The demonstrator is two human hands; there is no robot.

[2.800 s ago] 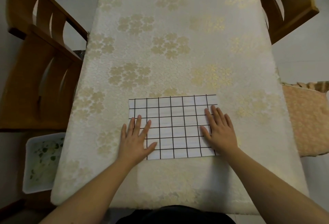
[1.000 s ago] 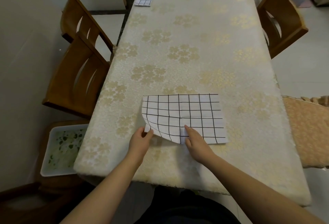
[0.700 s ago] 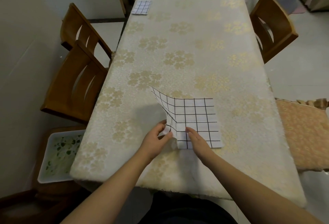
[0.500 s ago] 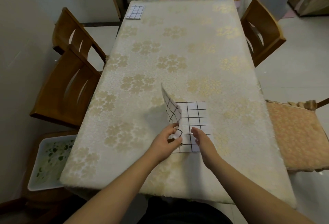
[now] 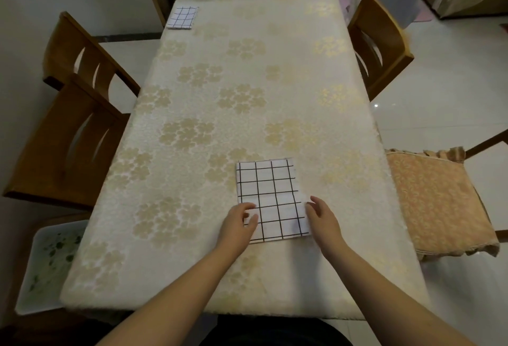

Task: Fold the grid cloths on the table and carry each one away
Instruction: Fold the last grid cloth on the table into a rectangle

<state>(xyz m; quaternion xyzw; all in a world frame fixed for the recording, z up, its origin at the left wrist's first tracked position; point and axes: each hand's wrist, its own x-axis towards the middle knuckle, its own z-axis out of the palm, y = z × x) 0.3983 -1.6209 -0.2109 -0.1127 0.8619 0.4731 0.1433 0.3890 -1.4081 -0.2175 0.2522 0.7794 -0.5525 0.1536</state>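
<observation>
Here I see the grid cloth (image 5: pixel 270 197) lying folded and flat on the counter (image 5: pixel 247 92), a tall rectangle near the counter's 6 o'clock edge, slightly toward 5 o'clock of the middle. Its far edge runs straight; its near edge sits a little back from the counter's rim, with a bare strip of patterned cover between them.

My left hand (image 5: pixel 238 227) is at the cloth's 7 o'clock corner, fingers curled with the thumb lying on top of the fabric; I read it as pinching that corner. My right hand (image 5: pixel 321 218) is at the cloth's 4 o'clock edge, fingers loosely spread and holding nothing; whether the fingertips touch the fabric I cannot tell. The two hands are apart, one on either side of the cloth.

From the cloth toward 12 o'clock the cover carries nothing until a second folded grid cloth (image 5: pixel 182 17) at the 11 o'clock corner.

Wooden chairs (image 5: pixel 71 136) crowd the 9 o'clock side, another chair (image 5: pixel 378 43) stands at 2 o'clock, and a cushioned seat (image 5: pixel 437 200) sits close against the 3 o'clock edge. A white tray (image 5: pixel 46 263) rests low at 8 o'clock, below the counter's rim.
</observation>
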